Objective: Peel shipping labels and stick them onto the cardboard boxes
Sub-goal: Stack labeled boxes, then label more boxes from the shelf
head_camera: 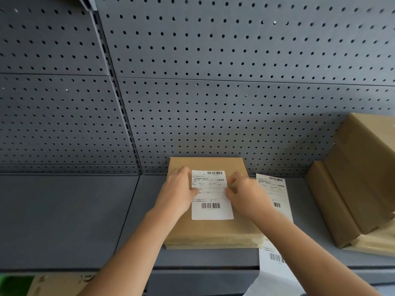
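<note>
A flat brown cardboard box (213, 230) lies on the grey shelf in front of me. A white shipping label (211, 207) with two barcodes lies on its top. My left hand (180, 189) rests on the label's left edge, thumb pressing on the paper. My right hand (245, 192) presses with bent fingers on the label's right edge. A strip of further labels (275, 210) lies to the right of the box and hangs over the shelf's front edge.
Larger taped cardboard boxes (361, 184) are stacked at the right end of the grey shelf (64, 221). A grey pegboard wall (213, 82) rises behind. Below the shelf, at lower left, a piece of cardboard (57, 285) shows.
</note>
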